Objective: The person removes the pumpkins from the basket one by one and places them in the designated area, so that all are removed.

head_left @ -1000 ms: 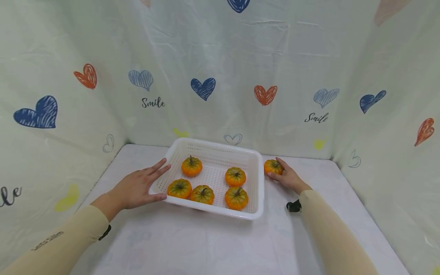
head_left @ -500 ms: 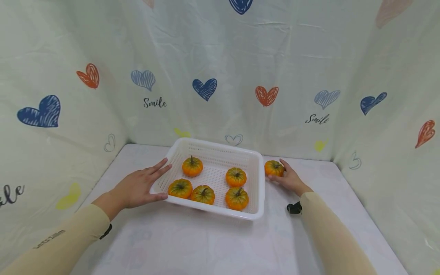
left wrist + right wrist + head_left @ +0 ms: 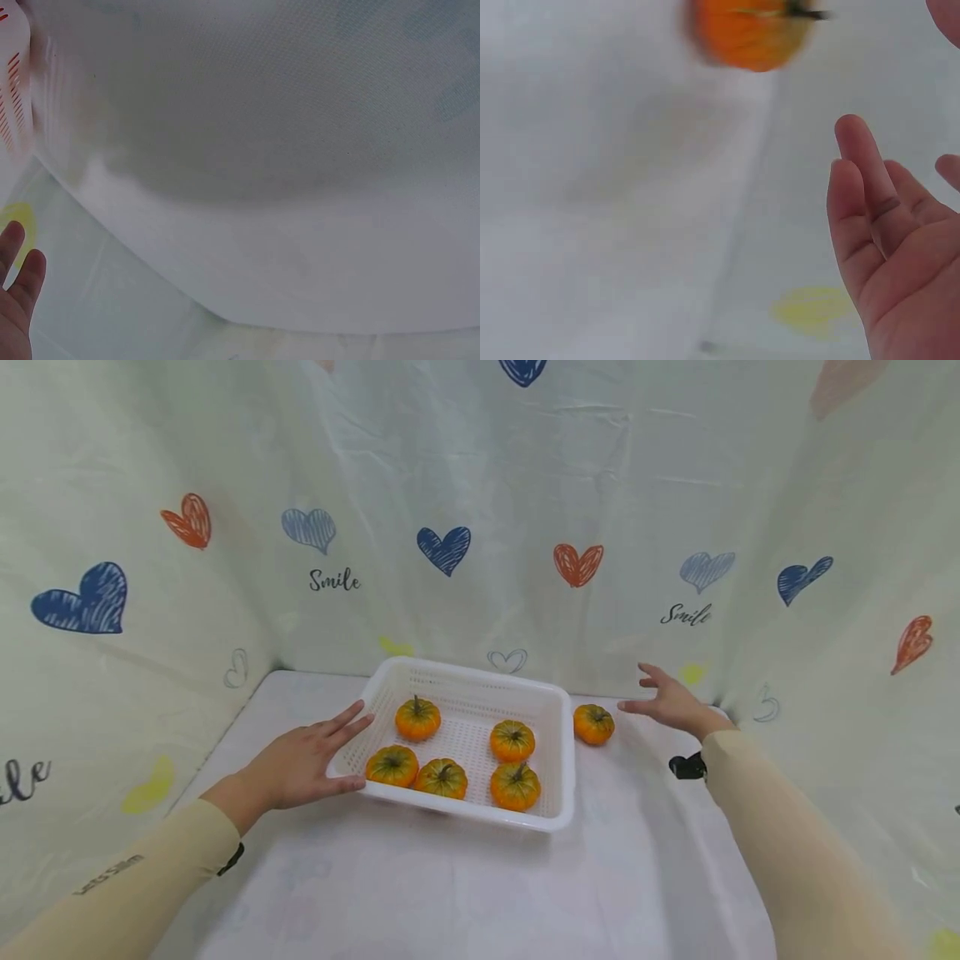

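A white perforated plastic basket point(image 3: 480, 814) stands slightly turned at the middle of the table, holding several small orange-and-green pumpkins point(image 3: 417, 718). At its left end my left hand point(image 3: 303, 764) has its fingers spread, with fingertips right at the rim. One more pumpkin point(image 3: 594, 725) sits on the table close outside the basket's right end. My right hand point(image 3: 675, 702) is apart from that pumpkin, up and to its right, with relaxed fingers and nothing in them. In the right wrist view the same pumpkin point(image 3: 754, 30) lies beyond the right hand's fingers point(image 3: 847, 195).
A white cloth covers the table point(image 3: 420, 893). A pale curtain point(image 3: 495, 468) printed with hearts and "Smile" hangs right behind the table and along both sides. A black wrist device point(image 3: 686, 767) sits below the right forearm.
My right hand has let go of the pumpkin beside the basket and moved away to the right and up. That pumpkin stays on the table. The left hand remains at the basket's rim.
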A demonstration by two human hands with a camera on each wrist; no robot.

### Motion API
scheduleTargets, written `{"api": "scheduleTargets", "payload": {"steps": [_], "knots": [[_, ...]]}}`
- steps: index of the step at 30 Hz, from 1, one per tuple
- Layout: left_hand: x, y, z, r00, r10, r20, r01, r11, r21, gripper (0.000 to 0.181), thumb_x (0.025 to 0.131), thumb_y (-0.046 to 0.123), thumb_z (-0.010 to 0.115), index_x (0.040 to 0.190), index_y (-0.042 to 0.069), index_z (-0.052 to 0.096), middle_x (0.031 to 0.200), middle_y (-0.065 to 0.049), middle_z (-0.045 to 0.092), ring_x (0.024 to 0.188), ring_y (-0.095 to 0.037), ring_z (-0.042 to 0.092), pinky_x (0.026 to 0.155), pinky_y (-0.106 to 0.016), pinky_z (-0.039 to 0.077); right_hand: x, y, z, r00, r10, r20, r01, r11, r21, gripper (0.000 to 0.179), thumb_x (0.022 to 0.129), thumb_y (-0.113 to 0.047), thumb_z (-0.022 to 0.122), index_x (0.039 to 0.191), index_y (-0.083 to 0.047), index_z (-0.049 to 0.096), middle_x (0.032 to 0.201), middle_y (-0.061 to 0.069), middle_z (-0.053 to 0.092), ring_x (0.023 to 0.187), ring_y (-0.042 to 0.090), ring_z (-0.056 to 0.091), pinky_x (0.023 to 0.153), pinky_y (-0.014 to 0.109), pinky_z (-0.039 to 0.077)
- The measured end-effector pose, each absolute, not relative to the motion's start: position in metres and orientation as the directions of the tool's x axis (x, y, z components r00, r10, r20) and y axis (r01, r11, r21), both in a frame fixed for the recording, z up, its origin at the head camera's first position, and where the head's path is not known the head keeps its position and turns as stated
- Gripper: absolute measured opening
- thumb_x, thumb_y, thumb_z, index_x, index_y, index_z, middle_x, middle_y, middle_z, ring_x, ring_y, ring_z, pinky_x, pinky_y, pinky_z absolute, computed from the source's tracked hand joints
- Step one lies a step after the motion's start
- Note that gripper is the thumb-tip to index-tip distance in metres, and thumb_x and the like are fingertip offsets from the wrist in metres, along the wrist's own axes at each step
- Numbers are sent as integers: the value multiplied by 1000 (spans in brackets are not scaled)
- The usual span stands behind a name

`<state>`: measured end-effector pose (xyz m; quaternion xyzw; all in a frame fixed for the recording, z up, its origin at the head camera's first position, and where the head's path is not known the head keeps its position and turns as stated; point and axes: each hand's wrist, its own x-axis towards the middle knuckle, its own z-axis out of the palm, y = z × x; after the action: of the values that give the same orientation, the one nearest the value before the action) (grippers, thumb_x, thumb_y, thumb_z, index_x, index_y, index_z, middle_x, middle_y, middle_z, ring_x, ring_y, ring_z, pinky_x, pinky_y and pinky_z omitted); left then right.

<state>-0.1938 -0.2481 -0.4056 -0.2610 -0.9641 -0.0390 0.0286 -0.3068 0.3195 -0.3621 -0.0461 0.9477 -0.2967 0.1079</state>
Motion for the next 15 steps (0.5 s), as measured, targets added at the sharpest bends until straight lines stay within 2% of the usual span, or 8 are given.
{"api": "scheduleTargets", "payload": {"steps": [7, 11, 15], "knots": [[-192, -254, -406, -868, 490, 83, 496, 866, 69, 96, 87, 79, 45, 159, 18, 27, 166, -6, 15, 132, -38, 48, 99, -60, 44, -324, 236, -303, -925, -354, -137, -223, 799, -558, 94, 89, -41, 75, 160, -14, 20, 154, 21, 37, 125, 41, 52, 99, 58, 45], [-193, -253, -408, -866, 493, 88, 499, 863, 77, 96, 87, 79, 44, 160, 19, 26, 166, -5, 15, 134, -37, 47, 100, -59, 43, -327, 175, -295, -859, -491, -144, -326, 741, -587, 90, 89, -37, 76, 159, -17, 23, 153, 17, 39, 120, 34, 58, 97, 49, 50], [-193, -250, -406, -862, 497, 95, 504, 859, 84, 96, 87, 79, 46, 159, 19, 27, 166, -5, 16, 133, -36, 47, 100, -59, 44, -329, 124, -306, -792, -583, -181, -384, 707, -593, 86, 89, -36, 76, 158, -20, 28, 152, 16, 42, 118, 29, 60, 96, 43, 51]]}}
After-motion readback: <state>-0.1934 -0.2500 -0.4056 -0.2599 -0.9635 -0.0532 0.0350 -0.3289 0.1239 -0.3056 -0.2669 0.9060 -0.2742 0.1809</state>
